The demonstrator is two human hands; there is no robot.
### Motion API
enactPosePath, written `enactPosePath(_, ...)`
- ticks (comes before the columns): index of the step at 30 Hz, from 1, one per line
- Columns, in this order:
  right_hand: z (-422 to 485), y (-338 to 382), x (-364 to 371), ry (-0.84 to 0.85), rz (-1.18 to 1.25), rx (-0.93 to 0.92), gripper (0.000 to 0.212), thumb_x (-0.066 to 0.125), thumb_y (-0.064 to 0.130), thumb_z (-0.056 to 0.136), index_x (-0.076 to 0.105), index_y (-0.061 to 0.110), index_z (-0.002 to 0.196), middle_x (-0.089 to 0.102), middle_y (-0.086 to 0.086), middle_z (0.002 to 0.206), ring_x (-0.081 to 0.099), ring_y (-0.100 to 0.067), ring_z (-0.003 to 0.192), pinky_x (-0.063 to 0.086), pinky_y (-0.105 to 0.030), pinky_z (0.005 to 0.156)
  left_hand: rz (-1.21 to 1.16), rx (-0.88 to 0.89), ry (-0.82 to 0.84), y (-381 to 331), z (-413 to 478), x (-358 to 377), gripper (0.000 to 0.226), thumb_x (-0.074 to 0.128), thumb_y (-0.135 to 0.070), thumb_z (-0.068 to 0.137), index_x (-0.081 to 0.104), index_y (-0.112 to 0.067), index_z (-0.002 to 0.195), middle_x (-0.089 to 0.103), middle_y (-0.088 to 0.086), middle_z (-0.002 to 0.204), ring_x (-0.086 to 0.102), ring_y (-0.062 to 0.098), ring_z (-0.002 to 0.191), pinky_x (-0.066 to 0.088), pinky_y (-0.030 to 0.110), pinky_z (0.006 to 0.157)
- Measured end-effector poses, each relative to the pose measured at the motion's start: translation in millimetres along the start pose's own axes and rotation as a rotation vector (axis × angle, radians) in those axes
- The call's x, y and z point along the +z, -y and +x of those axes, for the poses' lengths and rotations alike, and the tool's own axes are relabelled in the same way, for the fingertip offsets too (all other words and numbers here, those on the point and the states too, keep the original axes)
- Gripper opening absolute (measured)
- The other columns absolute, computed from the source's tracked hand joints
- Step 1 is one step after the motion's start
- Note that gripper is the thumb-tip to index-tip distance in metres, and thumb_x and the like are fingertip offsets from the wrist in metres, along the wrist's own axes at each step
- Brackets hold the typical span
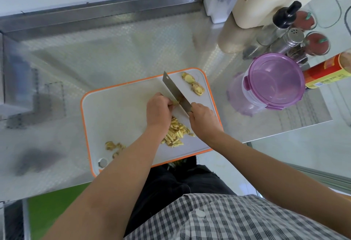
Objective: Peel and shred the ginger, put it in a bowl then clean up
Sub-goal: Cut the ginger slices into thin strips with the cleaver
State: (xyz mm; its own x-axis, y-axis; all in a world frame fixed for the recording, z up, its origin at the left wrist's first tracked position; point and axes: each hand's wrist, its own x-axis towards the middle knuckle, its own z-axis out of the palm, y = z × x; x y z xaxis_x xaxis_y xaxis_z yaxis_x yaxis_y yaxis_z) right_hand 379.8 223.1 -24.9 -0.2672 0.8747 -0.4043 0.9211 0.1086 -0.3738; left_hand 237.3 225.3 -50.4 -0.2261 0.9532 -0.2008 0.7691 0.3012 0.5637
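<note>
Now: knife (175,92) on the ginger (177,102), mid-board (117,110)

Left hand (158,109) is curled over a small bit of ginger, fingertips pinning it down right against the blade. Right hand (203,120) is wrapped tight round the knife handle, blade angled toward the far edge. Shreds (175,132) lie heaped between the wrists. Two chunks (193,84) sit at the far right corner, peels (114,146) near left. A purple-lidded tub (273,82) stands beside the board, right.

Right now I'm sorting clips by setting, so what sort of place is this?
Most likely a kitchen, perhaps a commercial one: a stainless steel counter, a cleaver and shredded ginger on a cutting board, and seasoning shakers at the back right.
</note>
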Motion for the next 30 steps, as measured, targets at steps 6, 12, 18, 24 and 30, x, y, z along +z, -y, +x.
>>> enactPosePath(6, -4.3, 0.1, -8.9, 0.016, -0.028, -0.015, 0.013, 0.039, 0.01, 0.095, 0.04, 0.011, 0.083, 0.044, -0.004, 0.076, 0.048, -0.025, 0.068, 0.037, -0.036, 0.057, -0.009, -0.011, -0.008, -0.8, -0.5, -0.9, 0.009, 0.069, -0.007, 0.082, 0.077, -0.007, 0.088, 0.064, 0.01, 0.09, 0.061, 0.026, 0.081, 0.051, 0.037, 0.078)
enactPosePath(12, 0.2, 4.5, -3.3, 0.033, -0.053, 0.021, 0.012, 0.038, 0.006, 0.094, 0.039, 0.01, 0.082, 0.035, 0.001, 0.068, 0.043, -0.021, 0.064, 0.027, -0.028, 0.049, 0.008, -0.02, 0.007, -2.7, 0.9, -1.5, 0.01, 0.067, -0.006, 0.082, 0.077, -0.006, 0.085, 0.063, 0.012, 0.089, 0.06, 0.028, 0.08, 0.048, 0.035, 0.073)
enactPosePath(18, 6.9, 8.7, 4.6, 0.002, -0.025, 0.02, 0.01, 0.041, 0.008, 0.096, 0.04, 0.011, 0.087, 0.045, -0.005, 0.083, 0.049, -0.026, 0.071, 0.031, -0.033, 0.056, 0.032, -0.004, 0.011, -1.4, 1.5, -1.2, 0.009, 0.068, -0.009, 0.082, 0.077, -0.007, 0.084, 0.062, 0.011, 0.088, 0.06, 0.028, 0.078, 0.047, 0.035, 0.071)
enactPosePath(24, -3.2, 5.9, -4.8, -0.008, -0.009, -0.022, 0.011, 0.04, 0.009, 0.095, 0.04, 0.012, 0.085, 0.045, -0.004, 0.078, 0.047, -0.025, 0.066, 0.035, -0.034, 0.055, 0.017, -0.023, -0.004, -0.3, 1.8, -0.3, 0.01, 0.067, -0.005, 0.082, 0.077, -0.008, 0.083, 0.062, 0.01, 0.087, 0.06, 0.027, 0.078, 0.043, 0.029, 0.069)
enactPosePath(30, -0.1, 9.7, 2.7, 0.016, -0.05, 0.027, 0.011, 0.039, 0.004, 0.093, 0.039, 0.012, 0.085, 0.041, -0.002, 0.075, 0.046, -0.022, 0.066, 0.025, -0.028, 0.049, 0.006, -0.023, -0.003, -0.6, 2.0, -0.2, 0.012, 0.065, -0.008, 0.083, 0.077, -0.006, 0.083, 0.063, 0.014, 0.089, 0.06, 0.029, 0.079, 0.044, 0.031, 0.069)
